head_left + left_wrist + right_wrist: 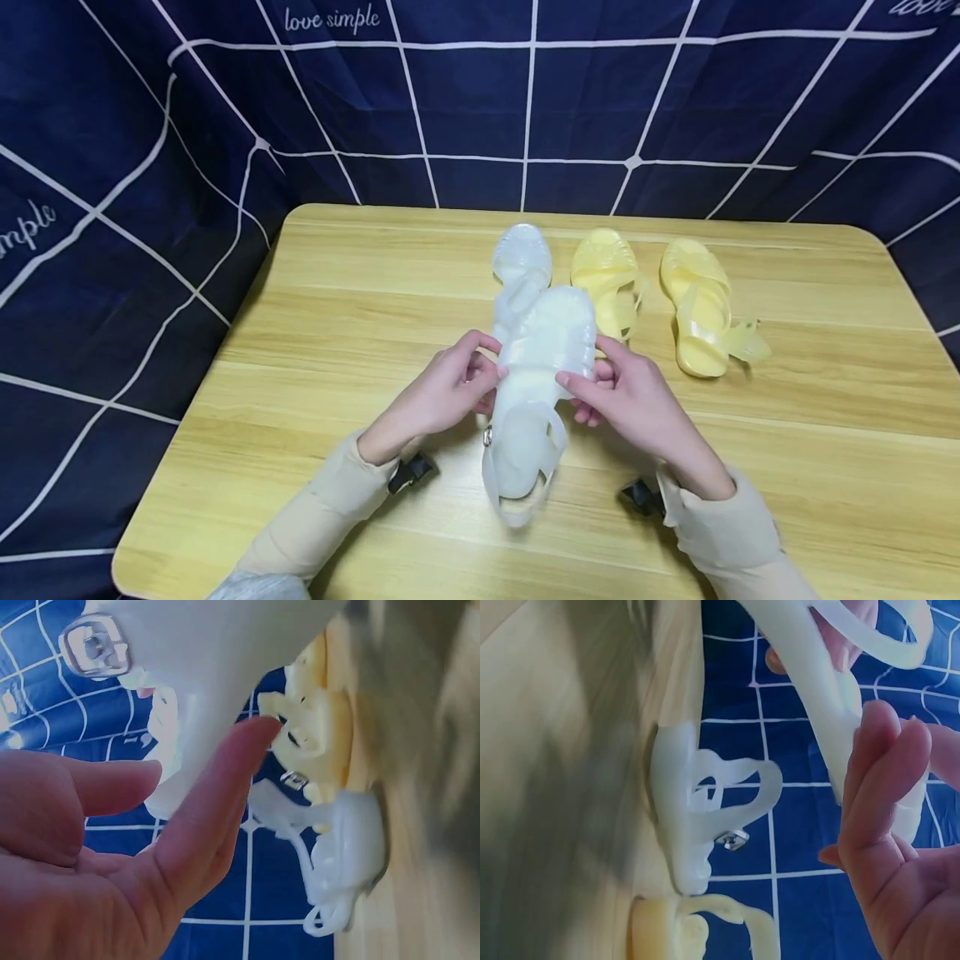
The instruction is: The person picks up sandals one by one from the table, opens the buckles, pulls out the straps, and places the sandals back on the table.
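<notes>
A white, translucent jelly sandal (546, 333) is held up over the table, toe pointing away, its buckled heel strap hanging nearest me. My left hand (448, 379) pinches its left edge between thumb and fingers. On the opposite edge my right hand (633, 396) grips it, thumb on top and fingers partly hidden underneath. In the left wrist view, the sandal's metal buckle (94, 645) shows above the thumb. A second white sandal (522, 250) lies on the table behind, partly covered by the raised one; its strap and buckle show in the right wrist view.
Two yellow sandals, one (603, 254) beside the white pair and another (705, 287) farther right, lie on the wooden table (360, 292). The right one's strap spreads outward. A dark blue cloth (465, 100) with white lines hangs behind and at the left.
</notes>
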Demonstrator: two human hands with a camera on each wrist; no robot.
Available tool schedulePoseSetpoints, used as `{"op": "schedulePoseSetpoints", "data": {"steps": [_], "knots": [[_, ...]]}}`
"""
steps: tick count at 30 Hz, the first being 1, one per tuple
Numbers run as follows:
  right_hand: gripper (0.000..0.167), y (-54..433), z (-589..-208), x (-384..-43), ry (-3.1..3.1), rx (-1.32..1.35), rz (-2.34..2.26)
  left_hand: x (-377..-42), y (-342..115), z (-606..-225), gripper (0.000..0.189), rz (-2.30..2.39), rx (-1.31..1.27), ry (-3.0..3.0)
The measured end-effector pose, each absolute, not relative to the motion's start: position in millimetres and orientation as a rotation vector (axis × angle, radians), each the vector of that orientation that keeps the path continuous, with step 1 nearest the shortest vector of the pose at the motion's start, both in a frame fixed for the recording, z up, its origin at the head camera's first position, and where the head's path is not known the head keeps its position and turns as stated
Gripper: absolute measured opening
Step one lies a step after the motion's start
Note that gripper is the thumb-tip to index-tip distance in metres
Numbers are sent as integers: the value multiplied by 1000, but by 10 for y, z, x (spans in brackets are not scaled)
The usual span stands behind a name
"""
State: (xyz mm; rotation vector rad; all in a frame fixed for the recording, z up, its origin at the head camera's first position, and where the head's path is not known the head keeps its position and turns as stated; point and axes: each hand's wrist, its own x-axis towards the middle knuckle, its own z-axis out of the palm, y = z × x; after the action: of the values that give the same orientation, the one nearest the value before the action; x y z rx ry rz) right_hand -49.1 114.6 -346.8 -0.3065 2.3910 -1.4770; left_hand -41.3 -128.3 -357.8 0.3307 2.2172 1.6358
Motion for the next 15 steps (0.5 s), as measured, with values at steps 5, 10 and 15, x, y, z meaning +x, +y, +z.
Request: {"op": "schedulePoseSetpoints", "data": {"steps": [5, 10, 15], "knots": [[46, 1060, -3444, -521, 2396, -335, -1528, -478, -1365, -3523, 30, 1666, 291, 2200], [63, 876, -3423, -625, 2279, -333, -1635, -579, -1502, -3478, 31, 1772, 191, 2151], [75, 617, -3385, -727, 2109, -337, -1768, -673, -1695, -3444, 30, 1856, 119, 2177]]}}
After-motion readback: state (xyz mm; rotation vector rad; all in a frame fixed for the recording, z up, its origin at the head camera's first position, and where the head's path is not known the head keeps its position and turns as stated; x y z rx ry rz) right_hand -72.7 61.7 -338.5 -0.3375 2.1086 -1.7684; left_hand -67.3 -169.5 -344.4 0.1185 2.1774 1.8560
